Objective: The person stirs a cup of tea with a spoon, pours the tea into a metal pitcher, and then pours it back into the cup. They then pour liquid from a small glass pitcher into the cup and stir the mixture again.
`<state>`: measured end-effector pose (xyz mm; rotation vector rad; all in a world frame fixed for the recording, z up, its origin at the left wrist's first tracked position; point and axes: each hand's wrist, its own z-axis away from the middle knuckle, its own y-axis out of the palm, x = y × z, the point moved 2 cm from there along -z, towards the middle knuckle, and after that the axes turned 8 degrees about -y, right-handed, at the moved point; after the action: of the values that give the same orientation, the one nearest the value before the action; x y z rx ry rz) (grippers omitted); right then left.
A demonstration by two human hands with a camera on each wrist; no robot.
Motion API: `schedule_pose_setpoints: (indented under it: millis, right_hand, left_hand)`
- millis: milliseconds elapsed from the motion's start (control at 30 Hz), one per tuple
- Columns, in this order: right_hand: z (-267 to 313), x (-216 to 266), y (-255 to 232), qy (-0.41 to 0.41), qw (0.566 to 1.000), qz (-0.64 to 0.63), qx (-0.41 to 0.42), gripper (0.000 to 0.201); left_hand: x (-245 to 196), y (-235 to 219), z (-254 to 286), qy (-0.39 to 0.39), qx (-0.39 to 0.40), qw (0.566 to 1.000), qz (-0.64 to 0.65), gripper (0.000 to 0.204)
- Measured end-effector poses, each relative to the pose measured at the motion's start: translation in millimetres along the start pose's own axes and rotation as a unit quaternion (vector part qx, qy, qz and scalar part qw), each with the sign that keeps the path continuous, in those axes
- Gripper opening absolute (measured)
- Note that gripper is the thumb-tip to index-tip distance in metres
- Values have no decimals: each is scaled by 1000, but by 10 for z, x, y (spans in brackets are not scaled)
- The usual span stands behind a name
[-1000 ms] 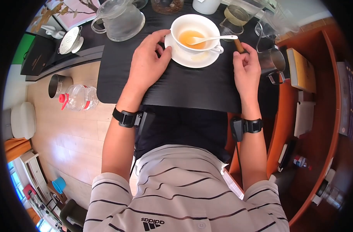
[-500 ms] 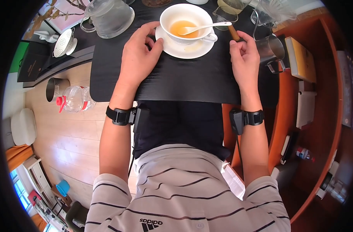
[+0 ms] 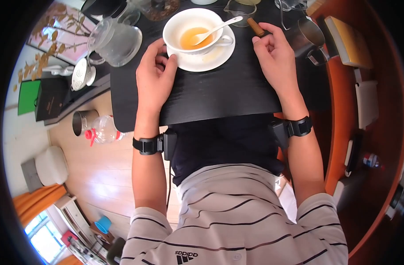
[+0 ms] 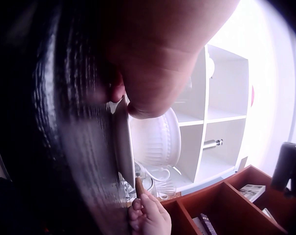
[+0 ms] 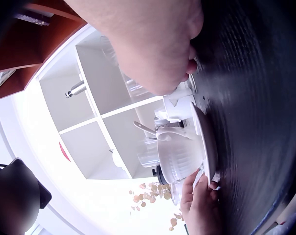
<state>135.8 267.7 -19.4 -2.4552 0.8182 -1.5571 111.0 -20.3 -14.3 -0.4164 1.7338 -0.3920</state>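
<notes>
A white cup [image 3: 197,17] with amber liquid stands on a white saucer [image 3: 211,65]. A white spoon [image 3: 219,26] leans in it, its handle over the rim. My left hand [image 3: 155,77] pinches the saucer's left edge, the thumb on the upper side and other fingers lower, close over the table. Its index finger lies close to the cup's side. My right hand [image 3: 276,55] rests to the right with loosely curled fingers, nothing visibly held. Its fingertips are right beside the end of a wooden handle [image 3: 255,27], behind which sits a glass pot [image 3: 239,13].
A frosted glass pitcher [image 3: 118,42] stands back left on the black table [image 3: 219,97]. At the right is a metal pitcher [image 3: 309,35], beside a reddish-brown shelf [image 3: 337,115] holding a yellow book [image 3: 348,42]. A large plastic bottle [image 3: 105,129] is on the floor at left.
The head view has turned, so the table and shelf appear shifted and tilted. Both hands keep about the same places by the saucer and the wooden handle.
</notes>
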Motion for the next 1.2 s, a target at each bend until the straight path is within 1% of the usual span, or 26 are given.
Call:
schedule_pose_setpoints:
  millis: [33,67,100,133,233,267,333,400,467,533,600,667,767,867,933,1000,1133,1167,1200]
  right_hand:
    - [4,2,-6,-9,1000,2,2,36]
    - [5,11,-24,-1,1000,2,-10,36]
    - [3,36,-35,-6,1000,13,0,36]
    - [5,48,-37,-12,1000,23,13,36]
    - [20,29,-24,-6,999,38,11,37]
    - [30,17,-18,-4,999,39,13,37]
    - [31,-9,-30,17,1000,0,12,37]
    - [10,-23,-13,-6,999,29,18,37]
    - [-9,-26,-19,16,999,47,-1,36]
    - [-5,-15,-7,12,999,50,9,37]
    - [-27,-11,-1,17,998,56,4,37]
    - [-46,9,21,10,999,52,14,36]
    - [-43,36,9,36,999,38,10,34]
    - [-35,0,14,25,1000,15,0,34]
    - [-15,-1,11,34,999,9,-9,33]
    - [-17,-28,1,25,999,-17,-10,34]
    - [-6,-7,-28,1,1000,21,-20,37]
    - [0,20,-28,-15,999,18,-33,37]
    - [6,41,-38,-12,999,18,-38,37]
  left_hand:
    - [-3,3,5,-14,-3,1000,-4,42]
    - [-8,2,12,-29,-6,1000,-8,41]
    - [-4,-1,17,-44,0,999,-8,40]
    - [-4,4,11,-41,10,999,-11,40]
    - [7,17,9,-41,4,999,-10,40]
    - [14,23,8,-33,6,999,10,40]
    - [18,25,20,-31,3,999,34,39]
    - [-4,27,23,-15,-5,999,30,39]
    - [7,22,17,-6,-18,999,28,40]
    - [19,16,19,16,-22,999,23,41]
    - [14,9,30,12,-23,999,26,41]
    - [24,-8,46,23,-22,999,18,42]
    - [0,-2,44,23,-27,999,13,41]
    - [2,11,37,34,-33,999,-9,40]
    - [-3,15,38,23,-31,999,-6,40]
    - [-14,16,39,19,-30,999,-3,40]
    - [-35,5,45,-10,-9,1000,-22,36]
    - [-57,-8,52,-13,-5,1000,-27,35]
    - [-63,-2,42,-10,-1,1000,-29,35]
